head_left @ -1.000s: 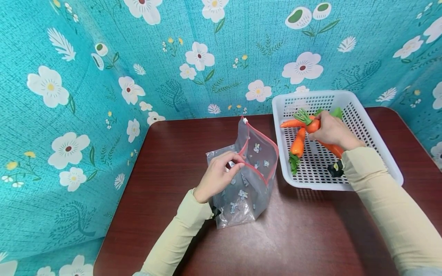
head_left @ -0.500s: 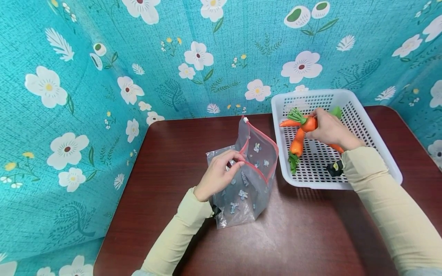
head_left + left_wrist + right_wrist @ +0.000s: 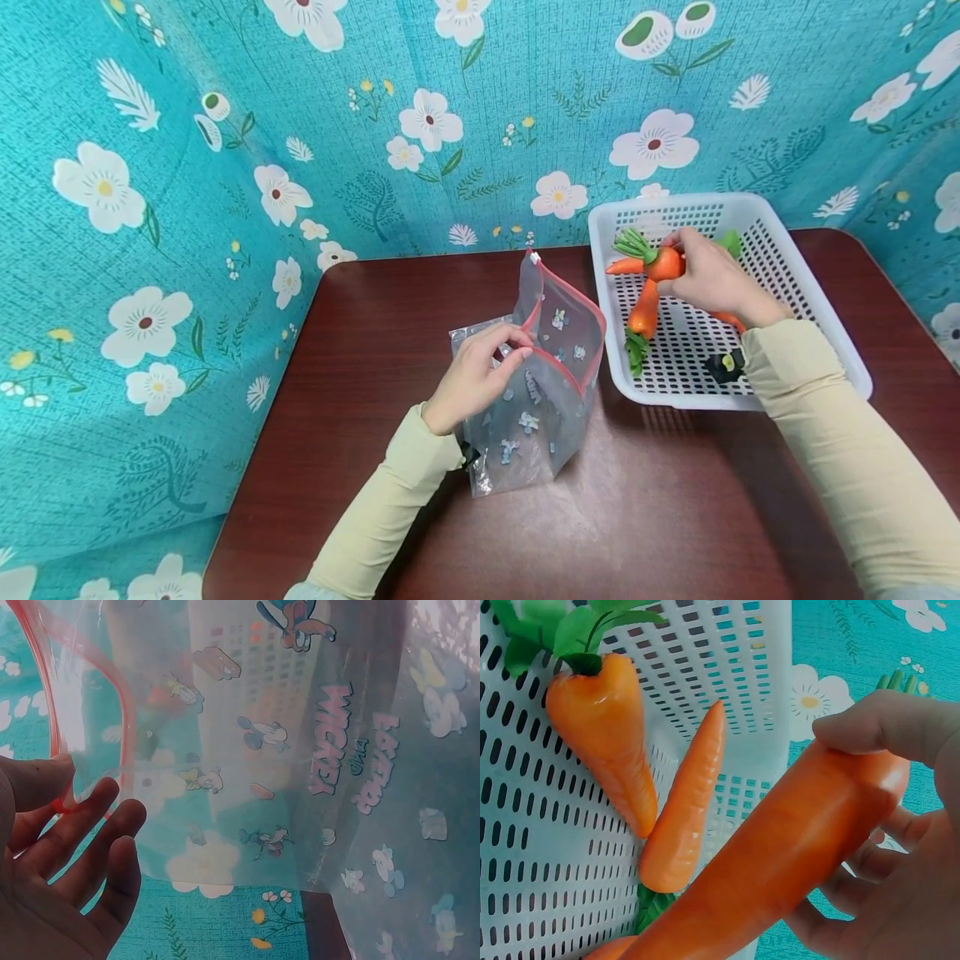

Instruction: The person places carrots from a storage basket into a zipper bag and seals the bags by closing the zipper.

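My left hand (image 3: 480, 375) pinches the red-edged rim of a clear zip bag (image 3: 525, 433) printed with cartoon figures. The bag's mouth gapes, and a white slider (image 3: 536, 258) sits at its far corner. In the left wrist view, thumb and index finger hold the rim of the bag (image 3: 262, 772). My right hand (image 3: 708, 279) grips an orange carrot (image 3: 664, 265) by its thick top end, above the white basket (image 3: 675, 407). The right wrist view has this carrot (image 3: 795, 840) slanting across, thumb on one side and fingers on the other; its green stems are mostly hidden.
Other carrots lie in the basket: one with leafy greens (image 3: 604, 727), a slender one (image 3: 686, 810), and one pointing toward the near side (image 3: 643, 312). A dark wood table (image 3: 360, 367) carries everything. Flowered turquoise cloth (image 3: 495, 167) hangs behind and at the left.
My right hand has raised the carrot a little and shifted it left within the basket's outline, uncovering more of it. My left hand keeps its pinch on the bag, nearly unmoved.
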